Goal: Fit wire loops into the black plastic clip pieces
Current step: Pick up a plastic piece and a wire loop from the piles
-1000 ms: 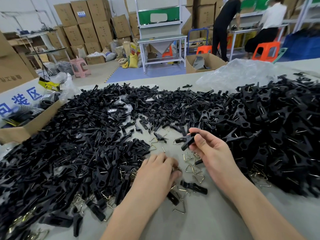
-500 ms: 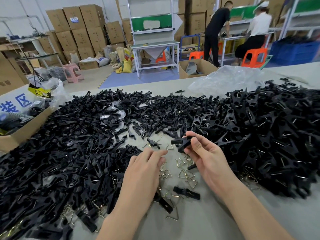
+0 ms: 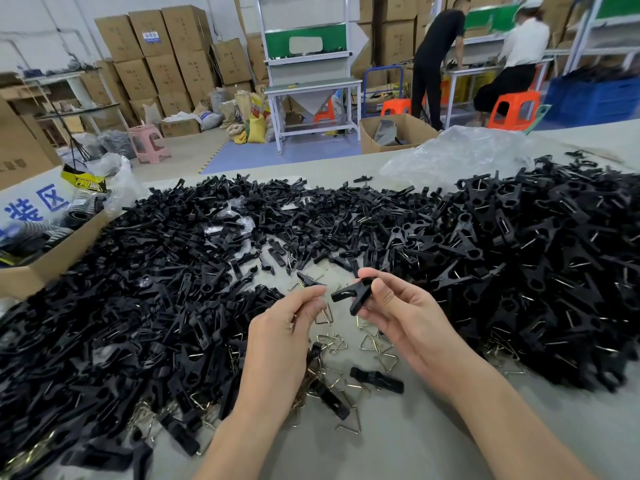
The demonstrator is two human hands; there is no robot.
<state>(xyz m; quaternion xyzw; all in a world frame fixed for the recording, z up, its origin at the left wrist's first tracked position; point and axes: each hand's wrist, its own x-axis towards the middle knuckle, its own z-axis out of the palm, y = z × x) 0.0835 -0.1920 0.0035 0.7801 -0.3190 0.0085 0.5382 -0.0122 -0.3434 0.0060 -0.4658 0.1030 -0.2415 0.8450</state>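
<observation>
My right hand holds a black plastic clip piece between thumb and fingers, raised above the table. My left hand is lifted beside it and pinches a triangular wire loop that hangs below its fingertips. The loop and the clip are a short gap apart. More loose wire loops lie on the grey table under my hands, with single black pieces among them.
A big heap of loose black pieces covers the left and back. A heap of assembled clips fills the right. An open cardboard box stands far left, a clear plastic bag at the back. Two people work in the background.
My left hand has come up off the table with a wire loop pinched in it and moved toward the clip. My right hand stays raised with the clip.
</observation>
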